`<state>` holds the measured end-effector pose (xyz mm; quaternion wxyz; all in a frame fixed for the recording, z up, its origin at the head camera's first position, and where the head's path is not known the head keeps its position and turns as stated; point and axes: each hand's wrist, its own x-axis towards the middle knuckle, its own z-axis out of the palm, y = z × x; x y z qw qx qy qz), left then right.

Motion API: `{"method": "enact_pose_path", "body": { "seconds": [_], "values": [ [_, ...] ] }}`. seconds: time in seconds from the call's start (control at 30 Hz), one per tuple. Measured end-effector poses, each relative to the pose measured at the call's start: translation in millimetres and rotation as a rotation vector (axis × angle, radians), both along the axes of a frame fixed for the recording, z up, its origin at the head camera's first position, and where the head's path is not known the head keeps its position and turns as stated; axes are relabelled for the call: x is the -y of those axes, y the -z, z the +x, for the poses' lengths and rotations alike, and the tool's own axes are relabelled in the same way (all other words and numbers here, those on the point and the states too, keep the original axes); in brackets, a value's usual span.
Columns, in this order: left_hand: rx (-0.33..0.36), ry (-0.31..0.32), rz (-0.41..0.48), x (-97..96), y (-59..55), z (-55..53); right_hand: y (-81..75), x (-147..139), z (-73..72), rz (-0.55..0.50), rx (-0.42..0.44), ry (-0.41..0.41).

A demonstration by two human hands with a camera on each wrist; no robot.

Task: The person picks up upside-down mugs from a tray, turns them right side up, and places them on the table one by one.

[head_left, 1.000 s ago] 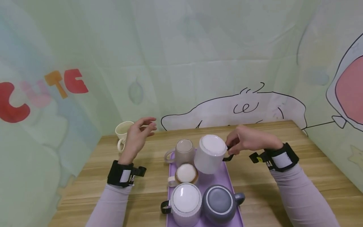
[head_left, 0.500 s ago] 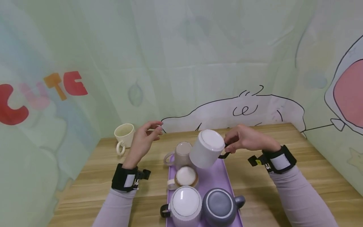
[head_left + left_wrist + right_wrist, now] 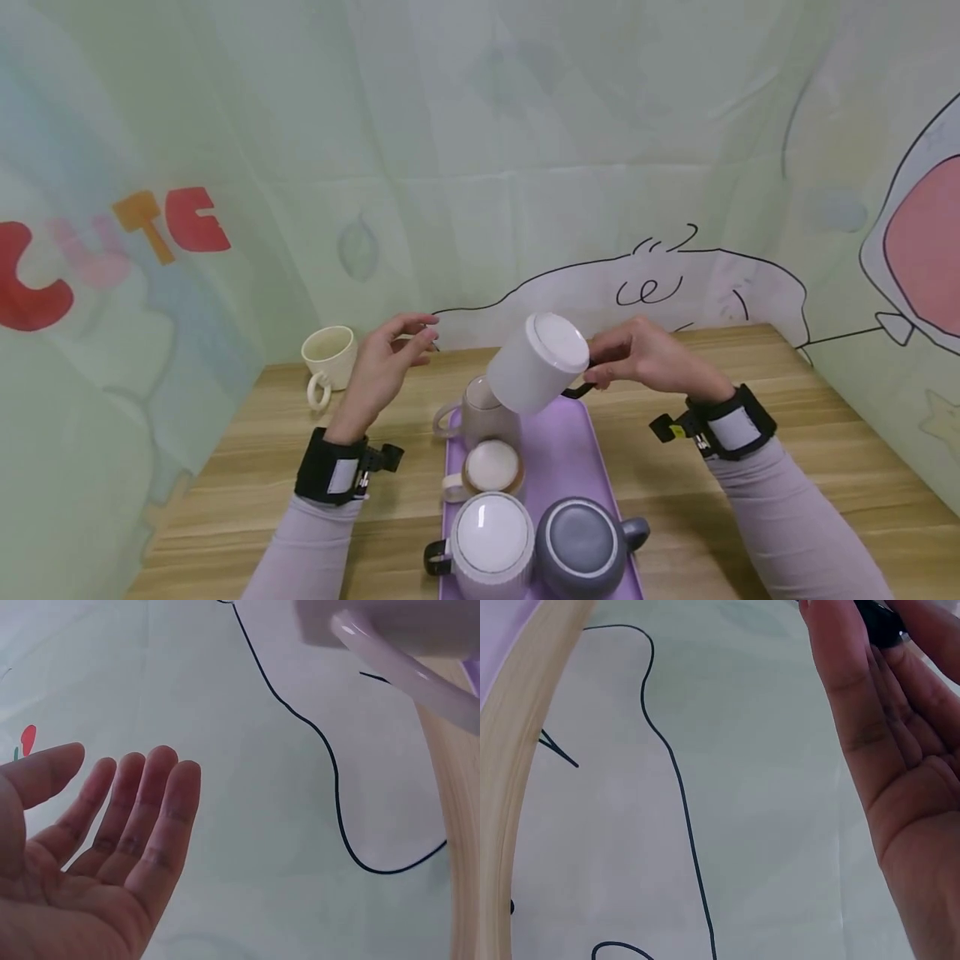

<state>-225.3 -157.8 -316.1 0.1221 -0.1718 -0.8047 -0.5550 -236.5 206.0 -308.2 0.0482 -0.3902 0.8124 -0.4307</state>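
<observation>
A white mug point(image 3: 525, 367) with a black handle hangs tilted above the far end of the purple tray point(image 3: 558, 450), its base turned up toward me. My right hand point(image 3: 645, 358) pinches that black handle between thumb and fingers; in the right wrist view a bit of the handle point(image 3: 881, 622) shows in the grip. My left hand point(image 3: 386, 367) is raised left of the tray, fingers loosely bent and holding nothing. Nearest to it stands a cream mug point(image 3: 330, 354), upright on the table behind the hand. A beige mug point(image 3: 483, 412) sits upside down on the tray, partly behind the white mug.
More upside-down mugs stand on the tray: a small white-and-brown one point(image 3: 492, 467), a ribbed white one point(image 3: 491, 533) with a black handle, and a dark grey one point(image 3: 581, 542). A printed curtain point(image 3: 480, 208) rises behind the wooden table point(image 3: 690, 467).
My right hand has lifted the white mug off the tray, moving it up and leftward and tilting it more. My left hand has shifted slightly right.
</observation>
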Motion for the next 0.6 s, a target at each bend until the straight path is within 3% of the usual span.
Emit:
{"method": "enact_pose_path", "body": {
  "seconds": [0.2,0.6],
  "values": [
    [0.011,0.036,0.042,-7.5,-2.6,2.2,2.7,2.9,-0.5,-0.032,-0.024,0.029],
    [0.021,0.089,0.116,-31.1,2.4,0.9,4.5,4.0,0.5,-0.167,0.019,0.069]
  ]
}}
